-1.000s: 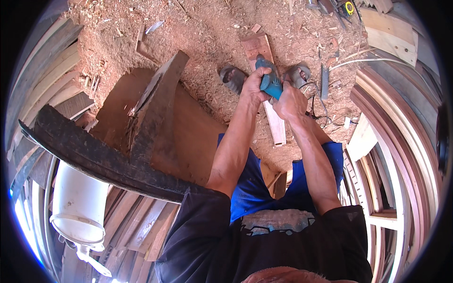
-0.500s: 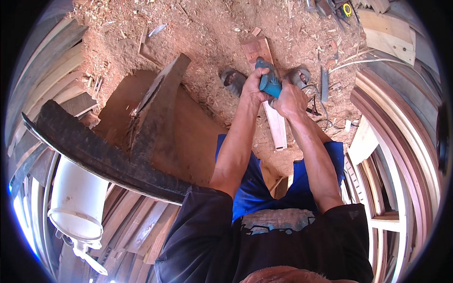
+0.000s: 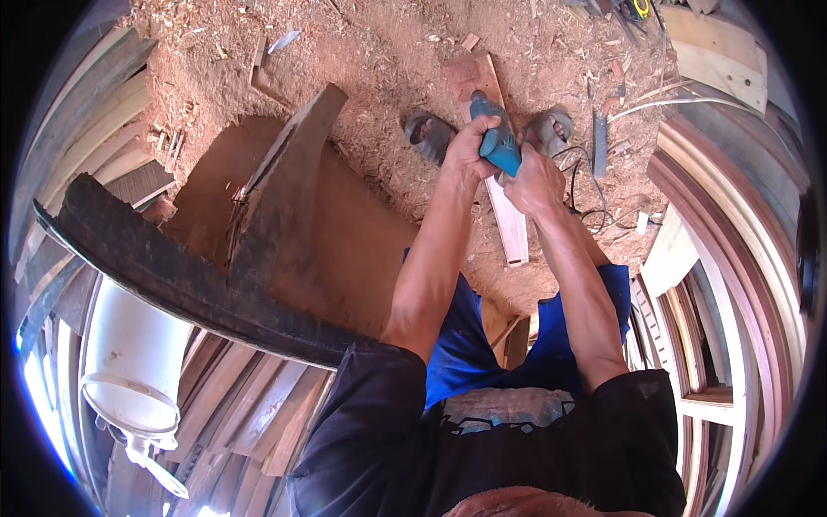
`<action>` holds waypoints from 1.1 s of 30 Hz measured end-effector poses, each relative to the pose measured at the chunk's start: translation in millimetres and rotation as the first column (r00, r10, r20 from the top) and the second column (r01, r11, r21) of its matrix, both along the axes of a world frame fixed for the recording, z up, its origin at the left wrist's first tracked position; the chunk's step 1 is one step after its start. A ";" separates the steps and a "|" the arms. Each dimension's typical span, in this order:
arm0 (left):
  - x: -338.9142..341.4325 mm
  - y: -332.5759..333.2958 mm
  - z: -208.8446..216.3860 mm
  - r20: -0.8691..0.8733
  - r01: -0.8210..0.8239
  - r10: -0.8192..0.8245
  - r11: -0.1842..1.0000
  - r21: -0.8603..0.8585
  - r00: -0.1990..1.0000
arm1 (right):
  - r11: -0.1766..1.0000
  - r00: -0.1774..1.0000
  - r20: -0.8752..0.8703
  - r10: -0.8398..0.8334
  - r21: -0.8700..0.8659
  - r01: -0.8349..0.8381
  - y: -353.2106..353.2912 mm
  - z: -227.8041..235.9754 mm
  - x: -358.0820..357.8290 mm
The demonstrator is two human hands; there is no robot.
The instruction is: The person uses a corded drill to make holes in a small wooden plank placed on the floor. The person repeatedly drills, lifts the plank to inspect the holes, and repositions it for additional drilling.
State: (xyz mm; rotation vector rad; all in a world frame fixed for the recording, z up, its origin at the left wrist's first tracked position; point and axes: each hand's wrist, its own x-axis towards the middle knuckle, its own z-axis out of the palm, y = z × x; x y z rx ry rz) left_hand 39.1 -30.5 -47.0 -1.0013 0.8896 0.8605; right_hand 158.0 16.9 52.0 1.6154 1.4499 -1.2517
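Observation:
A teal hand-held power tool (image 3: pixel 500 148) lies lengthwise over a narrow reddish-brown wooden board (image 3: pixel 510 226); its exact kind cannot be told. My left hand (image 3: pixel 468 151) grips the tool's body from the left, thumb across its top. Wrapped around the rear end is my right hand (image 3: pixel 537 181). The tool's front end rests on or just over the board, and its working part is hidden. The board lies on the ground between my feet, its near end pale and its far end darker.
Sawdust and shavings cover the ground (image 3: pixel 362 52). A dark power cord (image 3: pixel 594 211) loops right of my hands. Leftward stands a large curved dark-edged wooden piece (image 3: pixel 293 189), with a white bucket (image 3: pixel 138 345) below. Stacked timber frames (image 3: pixel 724 233) fill the right.
The whole view has shifted slightly. Both hands stay closed on the power tool, at about the same place along the board.

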 end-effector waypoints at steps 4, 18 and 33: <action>2.8 -3.9 19.9 -0.028 0.048 -0.047 0.999 0.019 0.999 | 1.000 0.999 -0.026 -0.028 0.010 0.028 -2.7 14.8 5.2; 1.1 -4.9 32.2 -0.026 0.061 -0.060 0.998 0.019 0.998 | 0.994 0.993 -0.040 -0.107 0.032 0.108 -16.3 29.6 7.1; 44.6 41.0 250.1 -0.595 0.516 -0.288 0.818 0.254 0.750 | 0.694 0.806 -0.404 -0.432 0.423 0.583 -4.3 198.7 48.4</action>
